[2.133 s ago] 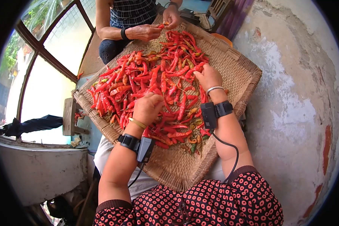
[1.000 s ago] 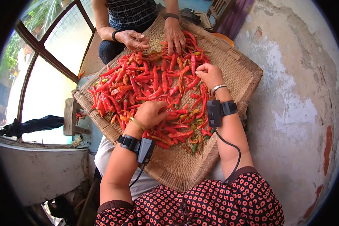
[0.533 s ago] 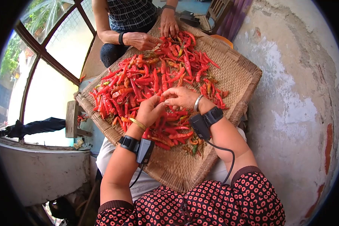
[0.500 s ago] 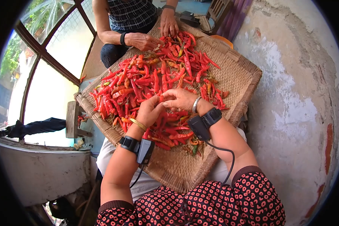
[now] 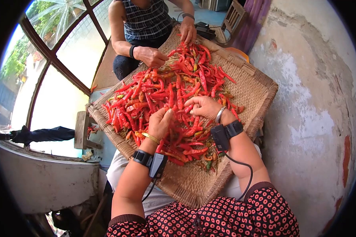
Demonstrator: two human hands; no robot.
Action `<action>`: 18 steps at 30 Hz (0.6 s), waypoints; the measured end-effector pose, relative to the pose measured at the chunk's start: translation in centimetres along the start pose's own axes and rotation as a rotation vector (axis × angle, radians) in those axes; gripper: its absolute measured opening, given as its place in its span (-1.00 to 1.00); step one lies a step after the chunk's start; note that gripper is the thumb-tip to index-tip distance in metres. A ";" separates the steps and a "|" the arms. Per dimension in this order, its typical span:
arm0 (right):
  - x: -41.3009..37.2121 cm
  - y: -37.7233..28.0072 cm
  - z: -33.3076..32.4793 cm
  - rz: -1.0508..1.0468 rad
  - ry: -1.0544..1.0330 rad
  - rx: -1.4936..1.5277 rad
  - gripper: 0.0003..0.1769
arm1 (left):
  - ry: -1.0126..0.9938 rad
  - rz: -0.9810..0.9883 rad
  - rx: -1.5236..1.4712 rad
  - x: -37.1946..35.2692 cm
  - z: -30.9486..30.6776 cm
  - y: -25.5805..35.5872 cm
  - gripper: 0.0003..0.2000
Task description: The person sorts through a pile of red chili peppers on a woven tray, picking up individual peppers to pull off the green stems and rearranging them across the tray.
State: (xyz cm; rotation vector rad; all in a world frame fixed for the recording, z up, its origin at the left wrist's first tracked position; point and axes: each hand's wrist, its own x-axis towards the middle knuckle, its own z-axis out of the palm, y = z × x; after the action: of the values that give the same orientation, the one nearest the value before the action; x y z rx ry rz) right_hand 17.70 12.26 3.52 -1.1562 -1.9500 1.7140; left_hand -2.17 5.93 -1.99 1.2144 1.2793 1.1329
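Red chili peppers [image 5: 146, 94], some orange or greenish, lie heaped on a woven tray [image 5: 249, 83]. Over the near part of the heap, my left hand [image 5: 159, 125] is closed, thumb against fingers, with the red of a chili pepper showing at its grip. Just to the right, my right hand [image 5: 205, 108] is bent down over the peppers, thumb and forefinger pinched together. Whatever lies between those fingertips is too small to make out. The two hands are apart.
Across the tray sits another person, whose hands [image 5: 152, 56] are at the far side of the heap. A window [image 5: 55, 94] and a dark folded umbrella [image 5: 47, 134] are at left. A rough plastered wall [image 5: 304, 118] rises at right. A small wooden chair [image 5: 234, 17] stands behind.
My hands, together half a second ago, have separated, the right one moving to the right. The other person's hands have also moved apart. The whole view has shifted slightly.
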 end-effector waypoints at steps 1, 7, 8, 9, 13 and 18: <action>-0.3 0.3 -1.3 -0.026 0.112 0.058 -0.60 | 0.072 0.045 0.068 0.3 -0.2 -0.6 -0.79; 0.1 1.4 -2.7 -0.228 1.242 -0.707 -0.48 | 0.249 0.230 0.250 0.1 -0.4 0.5 -0.74; 0.3 1.4 -2.3 -0.269 1.112 -0.659 -0.50 | 0.254 0.195 0.100 -0.3 -0.2 1.6 -0.76; 0.4 1.3 -1.8 -0.304 0.979 -0.610 -0.53 | 0.186 0.055 -0.108 -0.6 -0.2 2.4 -0.80; 0.8 0.2 2.3 -0.217 0.241 -0.135 -0.65 | 0.137 -0.046 -0.313 -0.8 0.2 3.0 -0.81; 1.5 1.1 3.9 -0.214 0.019 -0.469 -0.67 | -0.036 -0.034 -0.371 -0.7 0.3 2.3 -0.80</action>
State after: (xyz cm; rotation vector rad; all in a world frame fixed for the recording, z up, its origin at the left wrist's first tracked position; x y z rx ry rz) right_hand 14.48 10.58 1.10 -1.0439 -2.4403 1.1680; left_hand -1.68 5.31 0.29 0.9291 1.0031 1.2523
